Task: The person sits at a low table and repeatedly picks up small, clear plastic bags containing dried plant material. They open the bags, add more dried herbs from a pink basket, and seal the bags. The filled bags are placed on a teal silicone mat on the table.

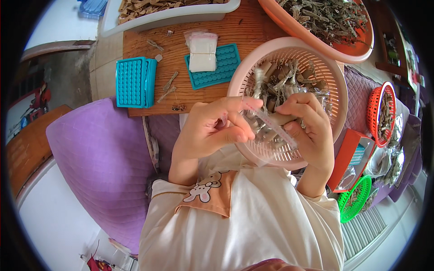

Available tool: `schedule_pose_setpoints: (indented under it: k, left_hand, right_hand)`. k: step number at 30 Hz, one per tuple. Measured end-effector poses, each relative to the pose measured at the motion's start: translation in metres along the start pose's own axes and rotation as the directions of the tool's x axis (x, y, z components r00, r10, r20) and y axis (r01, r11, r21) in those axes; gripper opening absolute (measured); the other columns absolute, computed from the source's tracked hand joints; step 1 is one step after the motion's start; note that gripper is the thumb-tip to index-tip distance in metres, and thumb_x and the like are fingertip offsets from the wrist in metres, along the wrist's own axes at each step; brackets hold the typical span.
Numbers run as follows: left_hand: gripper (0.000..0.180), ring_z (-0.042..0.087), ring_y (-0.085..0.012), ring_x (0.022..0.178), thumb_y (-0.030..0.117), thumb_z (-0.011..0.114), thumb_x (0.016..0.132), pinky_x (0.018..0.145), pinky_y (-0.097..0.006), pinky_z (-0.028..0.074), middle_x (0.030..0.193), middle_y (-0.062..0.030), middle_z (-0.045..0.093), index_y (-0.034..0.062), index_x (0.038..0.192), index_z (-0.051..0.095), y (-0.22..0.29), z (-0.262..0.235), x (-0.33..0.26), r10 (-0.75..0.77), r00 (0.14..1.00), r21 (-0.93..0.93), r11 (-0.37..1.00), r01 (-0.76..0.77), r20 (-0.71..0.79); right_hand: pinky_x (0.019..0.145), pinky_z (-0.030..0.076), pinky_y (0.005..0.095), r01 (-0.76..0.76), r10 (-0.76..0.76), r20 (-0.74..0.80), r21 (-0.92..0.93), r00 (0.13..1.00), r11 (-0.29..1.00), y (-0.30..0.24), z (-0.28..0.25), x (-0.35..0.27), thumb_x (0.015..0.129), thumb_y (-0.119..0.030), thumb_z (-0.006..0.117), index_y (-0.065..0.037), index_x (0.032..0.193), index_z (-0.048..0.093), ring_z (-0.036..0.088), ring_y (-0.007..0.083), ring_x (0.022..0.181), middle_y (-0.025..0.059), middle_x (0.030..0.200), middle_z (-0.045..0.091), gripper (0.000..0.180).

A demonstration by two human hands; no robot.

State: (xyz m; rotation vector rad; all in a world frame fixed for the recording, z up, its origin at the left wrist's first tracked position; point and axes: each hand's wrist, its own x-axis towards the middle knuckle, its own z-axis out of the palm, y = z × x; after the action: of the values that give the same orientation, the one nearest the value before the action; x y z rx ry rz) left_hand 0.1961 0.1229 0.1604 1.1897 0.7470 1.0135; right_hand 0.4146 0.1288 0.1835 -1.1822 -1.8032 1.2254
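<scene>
Wooden tabletop (pixel 246 29) fills the upper middle of the view, its near edge running just above the person's hands, with a purple cushion (pixel 101 158) spreading wide at the lower left and pale floor beyond it. Open room lies mostly on that left side; the right is crowded. A big orange basin (pixel 352 52) of dried twiggy pieces sits at the top right, touching the rim of a pink slotted colander (pixel 337 86) that overhangs the table's near edge and holds more dried sticks. A white tray (pixel 181 16) of brown pieces lies along the far edge. On the bare wood rest two teal moulded trays (pixel 133 81), one under a stack of small clear bags (pixel 202 52). Farther right, well apart from the hands, stand a small red basket (pixel 373 113), an orange box (pixel 348 156) and a green basket (pixel 357 201). Both hands meet in front of the colander's near rim: the left hand (pixel 212 128) pinches one end of a small clear zip bag (pixel 266 124) between thumb and forefinger, while the right hand (pixel 307 128) curls around the bag's other end, fingers closed on it. The bag lies slantwise between the two hands, touching both.
</scene>
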Motion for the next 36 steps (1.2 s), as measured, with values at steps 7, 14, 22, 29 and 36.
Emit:
schedule_pose_setpoints:
  k: [7,14,22,29,36]
  left_hand:
    - [0.016,0.059,-0.0101,0.06,0.016,0.061,0.08,0.053,-0.021,0.044,0.067,-0.0042,0.061,0.0013,0.079,0.056,-0.007,-0.004,-0.005,0.032,0.999,0.005,0.999,-0.032,0.044]
    - [0.017,0.057,-0.012,0.057,0.017,0.059,0.081,0.052,-0.023,0.043,0.065,-0.0044,0.059,0.002,0.074,0.055,-0.003,-0.009,0.001,0.109,0.932,-0.147,0.987,-0.06,0.346]
    - [0.016,0.051,-0.0026,0.061,0.012,0.063,0.079,0.053,-0.017,0.038,0.07,-0.0007,0.061,-0.0005,0.088,0.056,-0.007,-0.006,-0.008,-0.088,0.99,-0.109,0.991,0.077,-0.106]
    - [0.034,0.041,0.0012,0.053,0.011,0.071,0.07,0.046,-0.015,0.03,0.068,0.0009,0.063,0.0035,0.101,0.059,0.002,-0.002,-0.004,-0.111,0.953,0.243,0.952,0.183,-0.282]
    - [0.037,0.038,0.0005,0.049,0.008,0.072,0.065,0.044,-0.016,0.027,0.066,0.0006,0.063,0.0053,0.1,0.06,0.013,0.003,-0.001,-0.169,0.949,0.289,0.925,0.246,-0.265]
  right_hand:
    - [0.067,0.045,0.0298,0.194,-0.187,-0.103,0.06,0.977,0.979,-0.008,0.01,0.003,0.066,0.005,0.06,0.001,0.093,0.058,0.056,0.0249,0.076,0.0131,0.09,0.055,0.027]
    - [0.066,0.046,0.0277,0.099,-0.088,-0.134,0.083,0.987,0.992,-0.007,0.023,0.018,0.072,-0.001,0.062,0.002,0.091,0.054,0.056,0.0214,0.074,0.0126,0.086,0.055,0.021]
    - [0.068,0.045,0.021,-0.096,0.163,-0.147,0.383,0.976,0.919,-0.003,0.02,0.012,0.073,-0.011,0.068,0.005,0.099,0.056,0.053,0.0092,0.079,0.0046,0.092,0.055,0.032]
    - [0.066,0.042,0.0203,0.221,-0.231,-0.528,-0.083,0.817,0.972,-0.006,0.003,0.007,0.068,-0.017,0.072,0.004,0.099,0.058,0.054,0.0127,0.08,0.0084,0.095,0.057,0.04]
    - [0.063,0.047,0.0264,0.17,-0.209,-0.461,-0.125,0.862,0.977,-0.034,0.008,0.013,0.062,-0.009,0.074,0.003,0.09,0.059,0.058,0.0169,0.072,0.0105,0.084,0.06,0.034]
